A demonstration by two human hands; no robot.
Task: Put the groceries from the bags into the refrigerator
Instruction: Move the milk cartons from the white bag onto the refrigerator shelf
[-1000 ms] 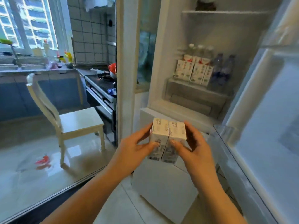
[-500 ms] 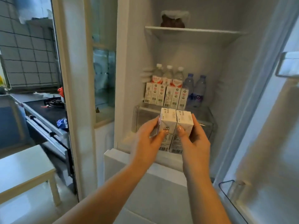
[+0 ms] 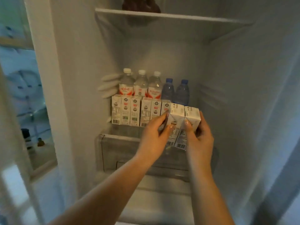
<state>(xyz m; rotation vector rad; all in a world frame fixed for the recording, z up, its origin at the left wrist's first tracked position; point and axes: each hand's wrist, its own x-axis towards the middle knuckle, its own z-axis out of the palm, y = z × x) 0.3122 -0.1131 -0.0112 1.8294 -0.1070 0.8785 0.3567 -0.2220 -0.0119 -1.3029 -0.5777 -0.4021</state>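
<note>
Two cartons held side by side, gripped between left hand and right hand, at right end of carton row on refrigerator shelf; bottles ranged behind.

Dim light, blurred glass partition at left

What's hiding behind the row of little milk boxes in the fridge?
Behind the row of cartons stand three clear bottles with white caps and two blue-capped bottles. Their lower halves are covered by the cartons.
</note>
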